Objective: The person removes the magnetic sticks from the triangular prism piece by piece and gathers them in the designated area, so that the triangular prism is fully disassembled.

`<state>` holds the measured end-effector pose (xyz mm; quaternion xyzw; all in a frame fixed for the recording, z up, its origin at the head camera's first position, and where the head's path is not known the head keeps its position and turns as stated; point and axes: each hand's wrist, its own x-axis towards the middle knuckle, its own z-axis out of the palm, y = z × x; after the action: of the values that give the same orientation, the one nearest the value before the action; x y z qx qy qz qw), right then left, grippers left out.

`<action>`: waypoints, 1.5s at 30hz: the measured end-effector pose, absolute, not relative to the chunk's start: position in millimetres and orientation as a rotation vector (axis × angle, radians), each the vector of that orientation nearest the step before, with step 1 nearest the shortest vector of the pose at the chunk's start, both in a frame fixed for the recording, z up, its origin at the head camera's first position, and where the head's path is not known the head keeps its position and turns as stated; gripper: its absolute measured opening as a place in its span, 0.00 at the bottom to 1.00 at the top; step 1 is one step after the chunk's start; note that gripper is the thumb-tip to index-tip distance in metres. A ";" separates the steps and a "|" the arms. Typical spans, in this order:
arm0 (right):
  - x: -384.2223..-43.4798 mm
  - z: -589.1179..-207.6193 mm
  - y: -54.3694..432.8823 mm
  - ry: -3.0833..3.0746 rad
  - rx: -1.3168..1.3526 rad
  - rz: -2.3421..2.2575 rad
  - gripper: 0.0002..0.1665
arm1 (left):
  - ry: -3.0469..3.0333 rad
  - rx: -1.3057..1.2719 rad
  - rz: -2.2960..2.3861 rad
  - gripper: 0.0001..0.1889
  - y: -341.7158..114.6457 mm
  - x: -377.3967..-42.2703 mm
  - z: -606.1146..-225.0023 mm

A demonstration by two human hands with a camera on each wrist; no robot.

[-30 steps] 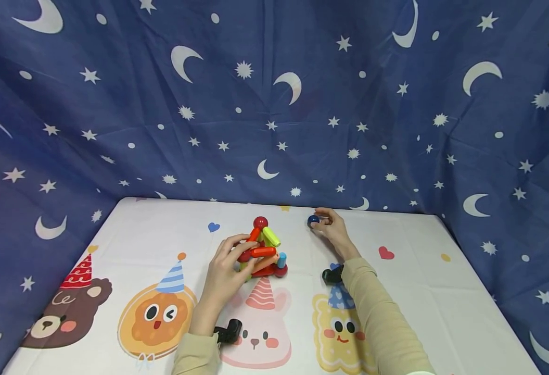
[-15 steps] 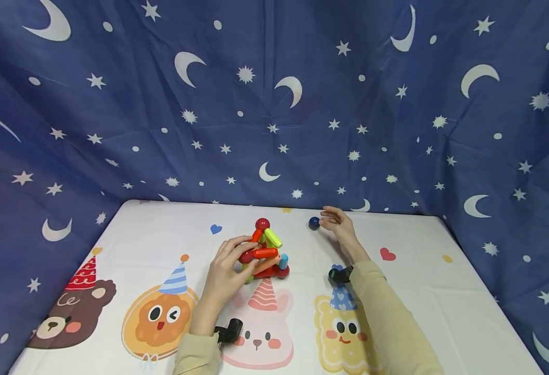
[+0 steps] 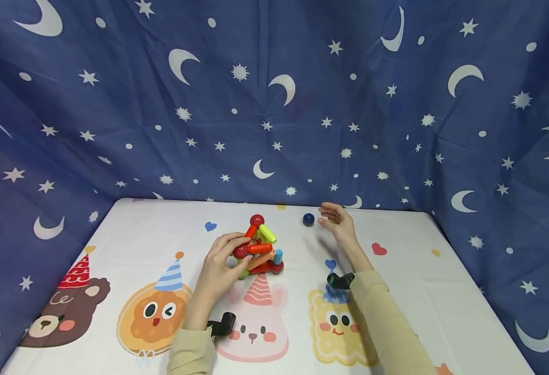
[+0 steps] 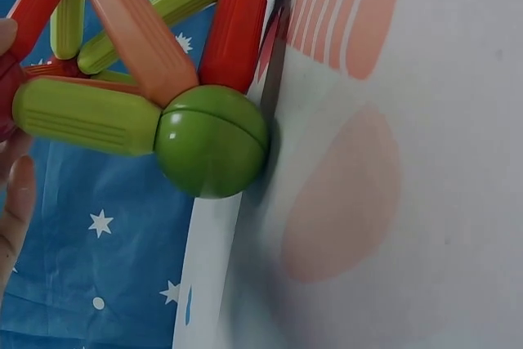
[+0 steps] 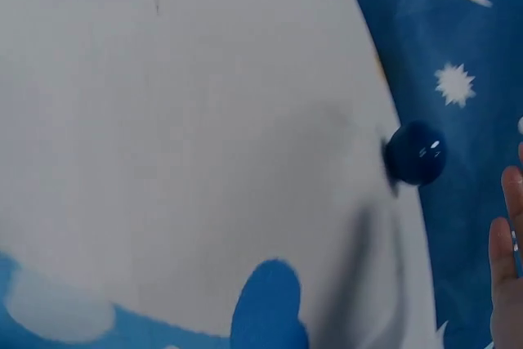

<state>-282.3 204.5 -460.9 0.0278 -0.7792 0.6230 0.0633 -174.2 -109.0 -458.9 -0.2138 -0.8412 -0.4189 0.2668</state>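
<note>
A small structure of magnetic rods and balls [image 3: 260,249] stands on the table, left of centre. It has red, orange, yellow-green and light-blue rods, with a red ball [image 3: 257,221] on top. My left hand [image 3: 215,268] pinches a red ball at its left side; the left wrist view shows fingertips [image 4: 20,190] there. A green ball [image 4: 212,140] sits low on the structure, close to the tabletop. Farther right, a dark blue ball [image 3: 308,220] lies alone near the back edge. My right hand [image 3: 341,224] is just right of that ball, apart from it, fingers loosely bent and holding nothing.
The table wears a white cloth [image 3: 410,271] printed with cartoon animals and hearts. Behind it and along both sides hangs a navy curtain [image 3: 237,130] with moons and stars. A black wrist camera [image 3: 222,324] sits on the left wrist, another [image 3: 341,281] on the right.
My right hand has let go of the dark blue ball and moved off to the right, leaving it on the table. The left hand keeps its hold on the structure.
</note>
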 end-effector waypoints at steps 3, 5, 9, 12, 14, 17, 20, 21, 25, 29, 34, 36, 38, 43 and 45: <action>-275.5 -455.2 201.0 -2.313 0.086 1.903 0.28 | -2.281 -0.569 -1.155 0.22 -111.3 -174.5 -458.4; -270.7 -451.4 198.6 -2.274 0.102 1.913 0.29 | -2.287 -0.568 -1.165 0.22 -112.5 -174.7 -458.2; -260.0 -442.3 191.7 -2.189 0.150 1.915 0.28 | -2.290 -0.567 -1.181 0.23 -114.6 -174.2 -457.9; -250.4 -434.1 184.9 -2.134 0.194 1.900 0.27 | -2.292 -0.563 -1.190 0.23 -116.0 -173.6 -457.6; -243.0 -428.7 179.8 -2.102 0.225 1.887 0.27 | -2.290 -0.566 -1.198 0.23 -116.7 -173.5 -457.3; -231.6 -422.2 172.3 -2.051 0.270 1.871 0.27 | -2.280 -0.581 -1.205 0.23 -117.6 -173.8 -457.3; -220.0 -417.7 164.4 -2.012 0.310 1.857 0.27 | -2.264 -0.605 -1.202 0.23 -118.5 -174.7 -457.6; -216.5 -416.8 161.7 -1.993 0.327 1.858 0.27 | -2.259 -0.612 -1.199 0.23 -118.9 -175.1 -457.8; -204.2 -413.8 149.0 -1.949 0.392 1.850 0.27 | -2.236 -0.636 -1.189 0.23 -120.6 -177.4 -459.0; -195.5 -413.5 135.2 -1.927 0.451 1.846 0.27 | -2.224 -0.647 -1.197 0.24 -122.0 -179.0 -459.8; -186.4 -415.9 118.0 -1.908 0.496 1.875 0.27 | -2.213 -0.664 -1.198 0.24 -122.0 -179.5 -461.0; -184.1 -417.7 111.9 -1.910 0.518 1.869 0.26 | -2.206 -0.673 -1.194 0.25 -121.7 -179.4 -461.8; -182.6 -419.8 106.6 -1.925 0.538 1.847 0.26 | -2.202 -0.678 -1.197 0.25 -121.5 -179.2 -462.4; -179.7 -425.7 96.1 -1.994 0.542 1.809 0.25 | -2.199 -0.685 -1.201 0.24 -121.7 -177.9 -462.5; -177.1 -426.2 91.8 -2.016 0.536 1.810 0.25 | -2.197 -0.686 -1.194 0.24 -122.1 -177.1 -462.3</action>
<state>-177.1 91.8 -426.2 0.1906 -0.7168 0.6436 0.1889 -177.1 -122.1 -462.3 -0.2548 -0.8156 -0.4432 0.2711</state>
